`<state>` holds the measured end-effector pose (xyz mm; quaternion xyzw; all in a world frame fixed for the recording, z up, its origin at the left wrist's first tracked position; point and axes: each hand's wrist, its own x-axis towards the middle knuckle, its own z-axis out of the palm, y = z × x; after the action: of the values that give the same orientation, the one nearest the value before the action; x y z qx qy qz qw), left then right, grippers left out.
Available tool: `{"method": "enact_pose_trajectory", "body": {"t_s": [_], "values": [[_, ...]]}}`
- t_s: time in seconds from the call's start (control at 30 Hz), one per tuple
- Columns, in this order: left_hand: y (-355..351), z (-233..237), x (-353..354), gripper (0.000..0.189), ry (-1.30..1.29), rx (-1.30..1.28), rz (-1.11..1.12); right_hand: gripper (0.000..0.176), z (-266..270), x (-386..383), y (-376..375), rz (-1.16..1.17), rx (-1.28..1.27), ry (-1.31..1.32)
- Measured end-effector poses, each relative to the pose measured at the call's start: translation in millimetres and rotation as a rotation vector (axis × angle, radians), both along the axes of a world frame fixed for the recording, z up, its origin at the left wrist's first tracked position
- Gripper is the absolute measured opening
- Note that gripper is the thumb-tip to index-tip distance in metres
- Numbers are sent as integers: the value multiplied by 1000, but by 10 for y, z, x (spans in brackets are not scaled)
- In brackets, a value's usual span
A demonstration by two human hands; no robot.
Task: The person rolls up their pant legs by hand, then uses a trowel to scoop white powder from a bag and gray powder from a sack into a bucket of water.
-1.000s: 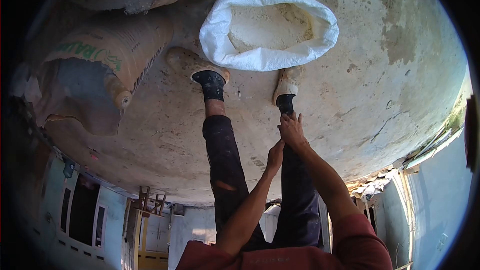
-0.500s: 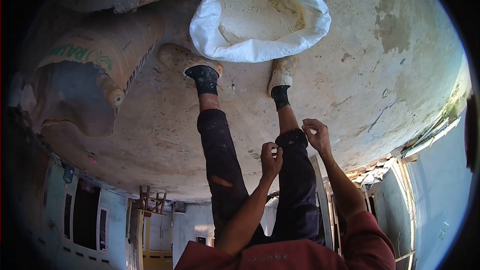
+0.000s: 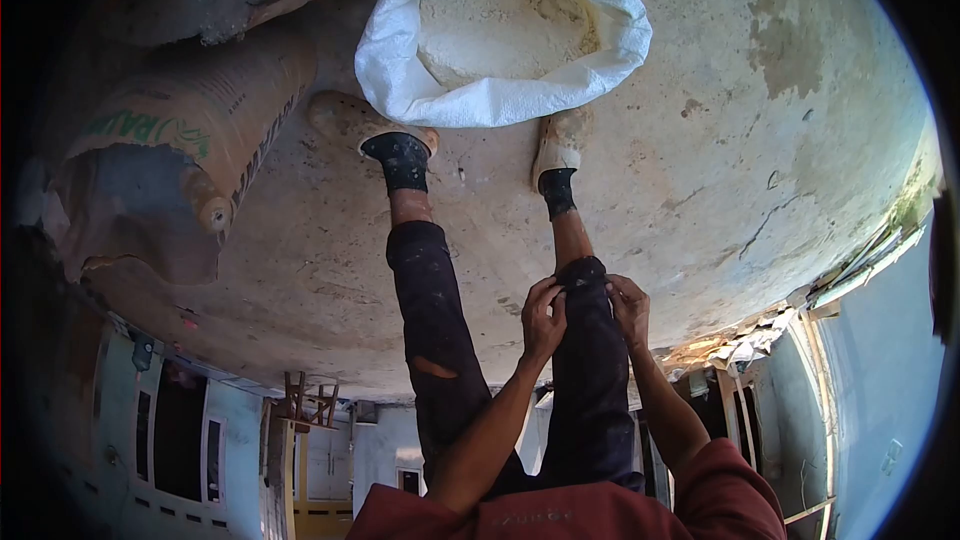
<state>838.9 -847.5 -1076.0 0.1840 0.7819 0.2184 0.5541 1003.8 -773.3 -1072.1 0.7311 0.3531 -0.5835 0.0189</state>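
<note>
Pinching trouser cuff (image 3: 582, 273) from both sides: left hand (image 3: 543, 318), right hand (image 3: 630, 308), fingers closed on cloth. Open sack (image 3: 400, 75) on floor (image 3: 700, 140) beyond.

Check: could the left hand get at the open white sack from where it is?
Probably yes: the left hand pinches the trouser cuff together with the right hand, and the way past the shoe to the white sack looks free.

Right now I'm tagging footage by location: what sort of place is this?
Probably a building site: an open white woven sack of pale powder, a torn brown paper cement bag and a rough, stained concrete floor.
</note>
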Motion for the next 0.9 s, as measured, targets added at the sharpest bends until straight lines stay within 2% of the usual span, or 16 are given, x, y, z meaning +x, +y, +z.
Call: {"method": "enact_pose_trajectory", "body": {"t_s": [0.03,0.07,0.17,0.23,0.27,0.37,0.43,0.47,0.5,0.57,0.6,0.63,0.7,0.77,0.9], "values": [[-6,24,12,12,88,127,-72,19,45,49,6,84,-2,-27],[2,97,17,12,88,123,-74,18,103,70,11,168,-5,-53],[19,181,-10,6,2,96,-68,18,264,76,14,189,-11,-78],[30,-2,-34,13,-231,131,-65,18,213,121,-84,114,-42,-73],[12,-99,-15,13,-232,132,-63,18,193,142,-113,41,-72,-67],[-129,-483,-34,17,-252,181,-123,18,132,-17,13,46,-75,-120],[-261,-657,-157,17,-649,-357,-126,19,119,-83,26,33,-44,-101],[-249,-608,-117,13,-638,-352,-31,19,86,-96,49,21,-6,-84],[-215,-522,-45,13,-640,-352,-31,19,71,-93,59,21,-5,-86],[-131,-344,62,16,53,115,-100,19,44,-88,59,77,-23,-131],[-72,-286,19,17,171,144,-189,19,-28,-80,54,75,-22,-129],[-31,-298,-8,17,174,142,-189,19,-133,-54,38,50,-19,-112],[-16,-415,-8,12,-111,-87,0,19,-381,56,-80,26,-15,-95],[21,-540,-45,12,-100,-72,0,18,-590,120,-159,29,26,-66],[11,-560,-12,13,-147,-208,60,17,-636,144,-173,-24,-26,7]]}}
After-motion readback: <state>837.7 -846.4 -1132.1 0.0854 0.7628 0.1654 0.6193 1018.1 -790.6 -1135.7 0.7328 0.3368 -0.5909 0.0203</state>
